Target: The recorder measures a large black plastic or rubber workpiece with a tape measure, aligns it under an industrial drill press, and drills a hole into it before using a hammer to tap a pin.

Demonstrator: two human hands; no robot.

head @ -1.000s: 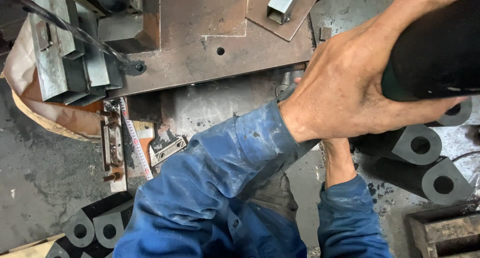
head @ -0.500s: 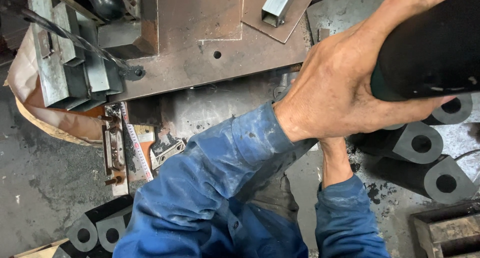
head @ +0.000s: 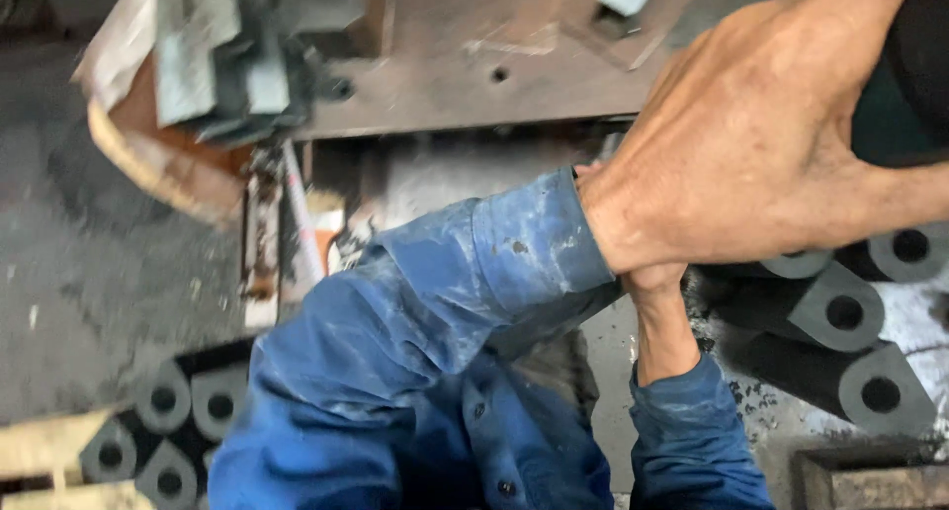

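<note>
A rusted steel plate [head: 445, 75] spans the top edge. A black briquette log [head: 914, 85], judged heavy, stiff and crumbly, is wrapped at its end by the left hand [head: 751, 144]. The right hand's grip cannot be told.

Single head view, steep downward look, very close over blue sleeves [head: 445, 312], facing rusty steel plate [head: 474, 65]; slightly blurred.
</note>
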